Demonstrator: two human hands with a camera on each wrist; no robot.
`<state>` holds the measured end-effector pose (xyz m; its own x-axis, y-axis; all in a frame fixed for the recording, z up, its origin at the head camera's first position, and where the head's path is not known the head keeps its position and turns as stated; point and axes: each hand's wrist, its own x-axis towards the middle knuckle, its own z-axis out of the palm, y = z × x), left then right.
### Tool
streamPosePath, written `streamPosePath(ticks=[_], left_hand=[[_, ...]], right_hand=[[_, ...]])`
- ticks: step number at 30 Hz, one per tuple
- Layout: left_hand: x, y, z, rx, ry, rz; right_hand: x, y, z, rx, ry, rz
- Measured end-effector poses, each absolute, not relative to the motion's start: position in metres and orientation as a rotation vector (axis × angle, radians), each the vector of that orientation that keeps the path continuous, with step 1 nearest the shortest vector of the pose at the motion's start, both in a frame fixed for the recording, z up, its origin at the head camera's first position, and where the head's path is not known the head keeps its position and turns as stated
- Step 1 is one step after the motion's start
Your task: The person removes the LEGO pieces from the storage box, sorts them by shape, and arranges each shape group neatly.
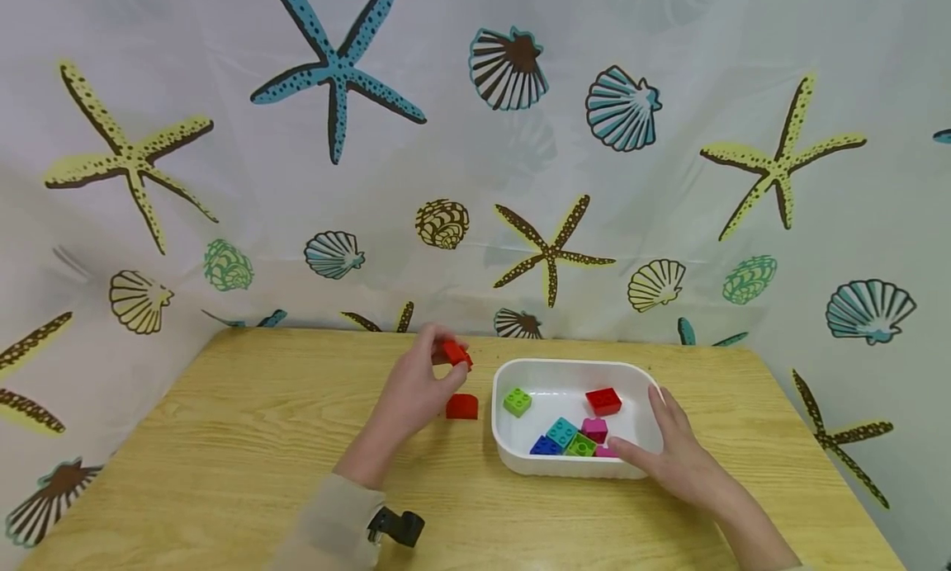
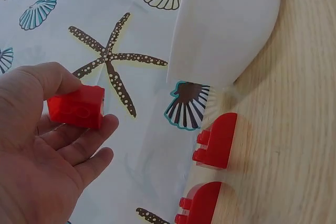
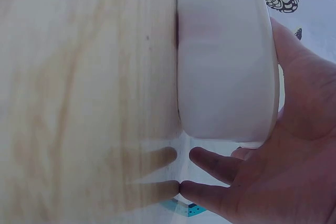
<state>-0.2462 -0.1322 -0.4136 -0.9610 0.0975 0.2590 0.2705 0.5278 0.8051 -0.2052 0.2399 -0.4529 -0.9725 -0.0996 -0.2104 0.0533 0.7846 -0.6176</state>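
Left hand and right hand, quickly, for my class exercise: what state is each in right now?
Left hand: closed, pinching a red toy building brick.
Right hand: open, at the right end of the white bin.

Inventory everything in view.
Table: 1, tan, underneath
Backdrop: 1, patterned white, behind table
Bin: 1, white, on table
Green bricks: 2, lime, in bin
Pink bricks: 2, magenta, in bin
Teal brick: 1, teal, in bin
Blue brick: 1, blue, in bin
Red brick: 1, red, in bin
Curved bricks: 2, red, left of bin
Held brick: 1, red, midair
Wrist device: 1, black, left wrist
Sleeves: 2, beige, bottom edge
Left hand: 1, holding brick
Right hand: 1, bin's right end
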Motion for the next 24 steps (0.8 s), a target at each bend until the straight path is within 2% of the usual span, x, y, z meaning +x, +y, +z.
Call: streamPosePath(ticks=[12,24], left_hand=[[-0.247,-0.150,-0.418,-0.335,-2.574,-1.533],[-0.256,-0.154,-0.424,-0.410,-2.585,-1.438]], right_hand=[[-0.204,0.239,-0.452,-0.032,2.740,-0.961],[-0.204,0.240,-0.453,-0.032,2.737,-0.960]])
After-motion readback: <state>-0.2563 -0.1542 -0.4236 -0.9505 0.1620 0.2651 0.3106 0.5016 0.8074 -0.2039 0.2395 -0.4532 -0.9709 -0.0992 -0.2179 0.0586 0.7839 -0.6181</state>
